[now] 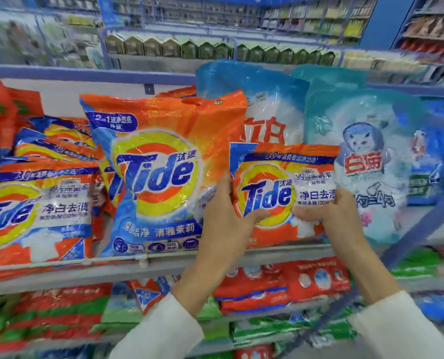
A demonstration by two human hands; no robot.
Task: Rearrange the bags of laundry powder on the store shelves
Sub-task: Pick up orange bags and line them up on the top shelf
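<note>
Gripping the small Tide bag [267, 195], left hand [223, 224] and right hand [332, 213] curl fingers [222, 185] behind it, mostly hidden.

Bright, even store light; glare is seen on the glossy bags [161, 174]; blur and bending toward 9 and 3 o'clock.

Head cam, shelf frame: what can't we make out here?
1. Head view: blue-and-white plastic bag with red characters, lower half hidden behind the small orange Tide bag and large orange Tide bag.
2. Head view: left hand and right hand, fingers mostly behind the small bag.
3. Head view: green and red bags at bottom left, labels lost to blur.
</note>
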